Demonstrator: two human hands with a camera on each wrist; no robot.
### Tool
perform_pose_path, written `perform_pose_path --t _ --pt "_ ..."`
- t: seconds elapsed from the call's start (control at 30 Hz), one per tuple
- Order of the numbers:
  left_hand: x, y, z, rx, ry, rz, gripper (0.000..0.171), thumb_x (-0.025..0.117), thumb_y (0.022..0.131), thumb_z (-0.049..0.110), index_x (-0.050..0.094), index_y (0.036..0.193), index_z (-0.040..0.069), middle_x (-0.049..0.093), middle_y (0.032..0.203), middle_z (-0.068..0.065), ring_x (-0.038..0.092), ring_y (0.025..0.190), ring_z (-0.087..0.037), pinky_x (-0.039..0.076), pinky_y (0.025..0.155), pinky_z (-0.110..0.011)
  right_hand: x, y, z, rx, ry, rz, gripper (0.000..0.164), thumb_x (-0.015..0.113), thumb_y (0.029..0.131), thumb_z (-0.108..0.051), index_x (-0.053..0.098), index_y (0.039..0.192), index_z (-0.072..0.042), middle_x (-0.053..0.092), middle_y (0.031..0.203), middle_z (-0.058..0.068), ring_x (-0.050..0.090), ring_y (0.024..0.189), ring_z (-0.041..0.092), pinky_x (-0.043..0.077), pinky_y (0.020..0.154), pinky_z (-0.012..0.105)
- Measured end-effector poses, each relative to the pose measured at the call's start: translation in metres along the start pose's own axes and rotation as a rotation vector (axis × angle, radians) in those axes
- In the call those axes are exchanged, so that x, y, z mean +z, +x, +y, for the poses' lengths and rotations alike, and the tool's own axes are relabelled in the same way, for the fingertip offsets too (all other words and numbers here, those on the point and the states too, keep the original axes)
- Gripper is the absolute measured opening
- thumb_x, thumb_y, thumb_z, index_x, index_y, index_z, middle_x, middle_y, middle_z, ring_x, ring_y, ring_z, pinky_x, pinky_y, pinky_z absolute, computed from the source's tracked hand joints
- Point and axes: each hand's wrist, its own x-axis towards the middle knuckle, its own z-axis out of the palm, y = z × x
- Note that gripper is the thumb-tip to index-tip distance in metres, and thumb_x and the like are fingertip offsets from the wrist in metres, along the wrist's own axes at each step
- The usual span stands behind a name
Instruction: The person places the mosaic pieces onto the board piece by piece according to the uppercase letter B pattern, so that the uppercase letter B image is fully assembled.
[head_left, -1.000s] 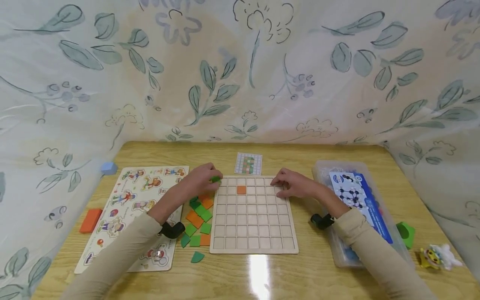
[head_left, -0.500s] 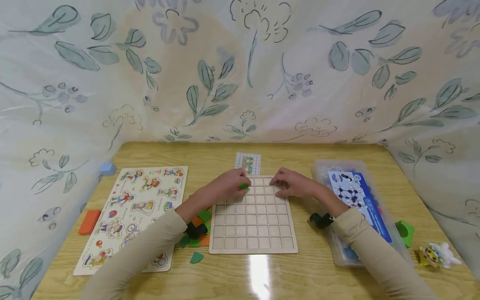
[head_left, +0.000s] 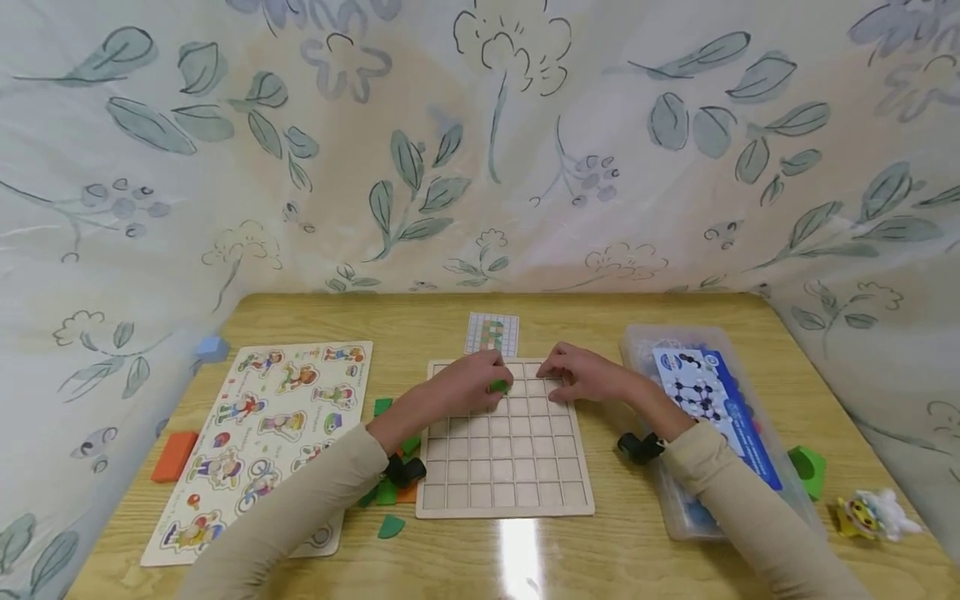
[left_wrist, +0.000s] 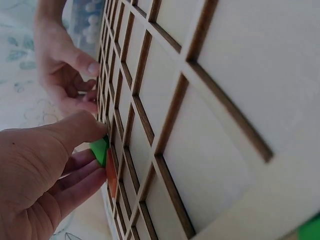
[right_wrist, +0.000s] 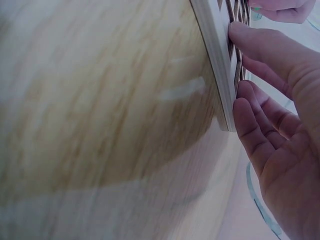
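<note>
On the wooden table lies a square wooden grid board (head_left: pixel 502 475). Over its upper left part, my left hand (head_left: pixel 472 382) pinches a small green tile (left_wrist: pixel 100 151) between thumb and fingers. An orange tile (left_wrist: pixel 111 172) sits in a cell right beside the green one; in the head view the left hand hides it. My right hand (head_left: pixel 592 375) rests on the board's far right corner with loosely bent fingers; its thumb (right_wrist: pixel 242 37) touches the grid. Behind the board is a small pattern card (head_left: pixel 491 333). Loose tiles (head_left: pixel 386 492) lie left of the board, partly under the left wrist.
A picture puzzle board (head_left: pixel 240 433) lies at left, with an orange block (head_left: pixel 175 456) and a blue block (head_left: pixel 212 349) beyond it. To the right are a lidded plastic box (head_left: pixel 641 342), a green pentagon piece (head_left: pixel 808 471) and a toy figure (head_left: pixel 873 514).
My left hand has carried the green tile rightward from the board's left edge to beside the orange tile, covering it. The right hand has stayed at its corner. The view has tilted slightly.
</note>
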Motion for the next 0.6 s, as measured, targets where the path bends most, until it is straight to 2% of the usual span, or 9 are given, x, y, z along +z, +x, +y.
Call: perform_pose_path --t 0.17,0.4,0.6 --pt "0.0013 -0.0038 0.0004 0.005 -0.029 -0.014 0.015 0.065 0.092 0.014 0.072 0.105 0.014 0.059 0.097 0.000 0.055 0.086 -0.012 0.048 0.075 -0.024 0.0029 -0.0025 -0.0004 0.013 0.013 -0.019 0.031 0.072 0.088 -0.019 0.066 0.117 -0.010 0.052 0.107 0.008 0.049 0.088 0.015 0.044 0.075 0.022" --pt "0.0000 -0.0058 -0.0027 0.010 -0.031 -0.002 0.016 0.064 0.093 0.017 0.073 0.107 0.015 0.060 0.099 0.000 0.055 0.086 -0.011 0.048 0.074 -0.023 0.0018 -0.0032 -0.0016 -0.023 0.025 0.006 0.031 0.071 0.089 -0.018 0.065 0.117 -0.007 0.052 0.106 0.010 0.049 0.087 0.017 0.045 0.074 0.025" --pt "-0.0039 -0.0067 -0.0045 0.012 -0.021 -0.012 0.018 0.064 0.093 0.016 0.074 0.109 0.016 0.062 0.103 0.000 0.058 0.088 -0.012 0.049 0.076 -0.024 -0.0012 0.0006 -0.0012 -0.002 0.004 0.002 0.031 0.072 0.088 -0.019 0.066 0.117 -0.011 0.052 0.106 0.007 0.049 0.089 0.016 0.044 0.076 0.024"
